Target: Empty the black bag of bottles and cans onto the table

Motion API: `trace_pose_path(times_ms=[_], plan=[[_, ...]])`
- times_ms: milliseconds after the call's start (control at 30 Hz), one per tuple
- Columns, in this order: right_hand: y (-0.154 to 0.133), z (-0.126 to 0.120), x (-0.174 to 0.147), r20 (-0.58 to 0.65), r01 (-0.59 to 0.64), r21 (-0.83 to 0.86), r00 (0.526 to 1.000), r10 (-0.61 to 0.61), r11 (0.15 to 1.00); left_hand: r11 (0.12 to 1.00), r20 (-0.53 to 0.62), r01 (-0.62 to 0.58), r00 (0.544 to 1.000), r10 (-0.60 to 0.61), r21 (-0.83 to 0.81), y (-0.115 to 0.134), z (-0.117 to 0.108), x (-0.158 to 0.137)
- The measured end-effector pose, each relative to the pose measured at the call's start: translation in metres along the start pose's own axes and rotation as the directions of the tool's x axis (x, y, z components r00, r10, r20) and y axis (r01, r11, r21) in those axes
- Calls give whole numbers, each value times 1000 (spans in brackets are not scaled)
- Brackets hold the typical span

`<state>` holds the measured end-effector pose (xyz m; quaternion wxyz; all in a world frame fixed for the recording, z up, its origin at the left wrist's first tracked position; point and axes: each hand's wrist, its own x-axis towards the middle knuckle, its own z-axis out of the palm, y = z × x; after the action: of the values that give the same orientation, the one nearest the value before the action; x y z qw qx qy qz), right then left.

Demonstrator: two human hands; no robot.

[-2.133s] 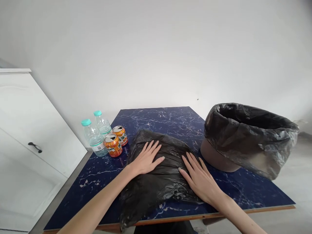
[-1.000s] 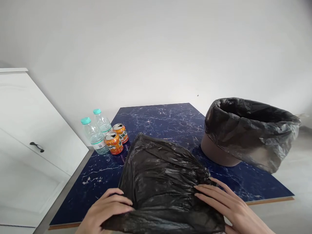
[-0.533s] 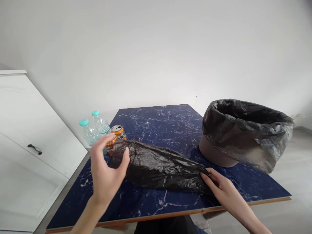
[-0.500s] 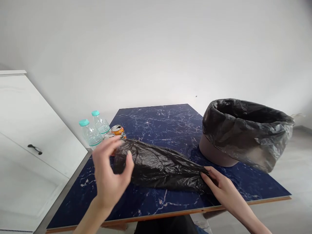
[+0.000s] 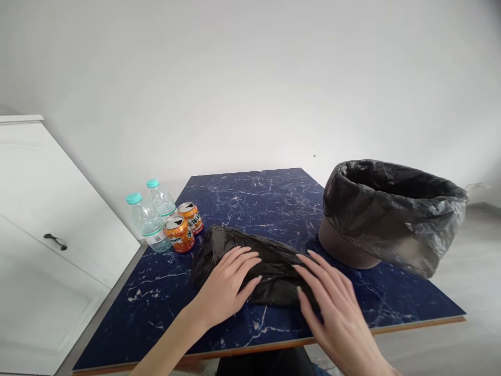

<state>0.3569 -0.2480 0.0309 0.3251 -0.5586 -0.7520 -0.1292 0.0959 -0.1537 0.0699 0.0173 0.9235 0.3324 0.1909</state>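
both hands lie flat, fingers spread, left hand [image 5: 227,284] and right hand [image 5: 332,303] pressing the folded black bag [image 5: 258,266] on the blue table [image 5: 254,198]. the slick, springy plastic could unfold, or slide toward the cans [image 5: 183,227].

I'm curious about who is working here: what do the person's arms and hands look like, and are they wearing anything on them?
Both forearms are bare, no sleeves in view. The left hand and right hand wear no gloves, rings or watch that show. Fingers are slender, with longish nails.
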Motion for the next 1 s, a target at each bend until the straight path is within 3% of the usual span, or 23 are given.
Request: trace_pose_path(times_ms=[67,233,333,433,533,667,767,833,1000], plan=[[-1,17,8,74,60,-27,996,-58,998,1000,36,-9,999,8,8,-4,8,9],[27,60,9,254,-10,-75,967,28,997,993,164,104,980,-111,47,-47,28,-1],[40,63,3,338,-47,-35,940,56,998,982,161,159,972,-174,102,-80,31,-22],[43,56,0,368,-52,-12,928,53,999,971,133,174,971,-197,161,-96,27,-36],[42,52,0,390,-64,-4,919,60,998,958,24,192,979,-202,214,-86,20,-36],[34,54,-3,422,-129,-6,899,119,992,980,-124,129,986,-111,149,-38,15,-18],[24,52,-9,467,-212,-2,864,188,977,995,-50,87,995,-85,49,-6,21,-5],[19,49,-14,485,-235,11,851,201,972,995,43,93,995,-94,21,0,31,1],[26,36,-18,488,-156,67,867,104,986,987,157,153,975,-158,42,-28,43,-6]])
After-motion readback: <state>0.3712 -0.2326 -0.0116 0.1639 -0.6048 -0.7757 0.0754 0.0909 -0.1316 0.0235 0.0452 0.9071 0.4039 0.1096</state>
